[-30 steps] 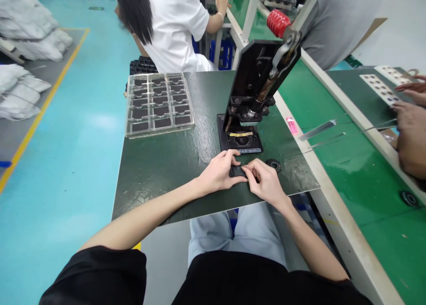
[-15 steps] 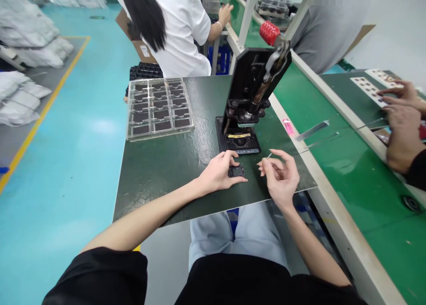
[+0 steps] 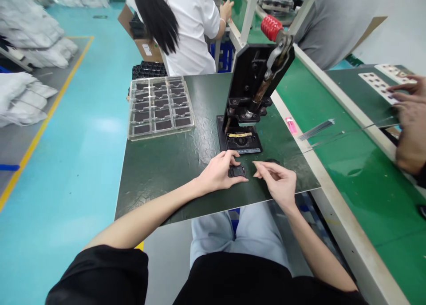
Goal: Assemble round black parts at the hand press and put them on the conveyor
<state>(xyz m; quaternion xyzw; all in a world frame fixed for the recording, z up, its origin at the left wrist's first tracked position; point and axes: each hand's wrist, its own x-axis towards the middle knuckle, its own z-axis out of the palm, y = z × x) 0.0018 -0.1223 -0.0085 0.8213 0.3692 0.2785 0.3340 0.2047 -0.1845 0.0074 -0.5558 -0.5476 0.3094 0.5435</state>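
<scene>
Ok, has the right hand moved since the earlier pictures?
Yes. Judged against the black press base, the right hand has shifted rightward, its fingertips now apart from the small black round part under the left hand.

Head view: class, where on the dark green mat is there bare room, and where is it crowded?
Bare dark green mat lies between the clear plastic tray and the left hand. Crowded: around the black hand press, where the round black part and right hand sit close.

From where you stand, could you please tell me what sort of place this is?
Likely a factory assembly line: green workbenches, a lever press, and a clear plastic tray of dark parts.
</scene>
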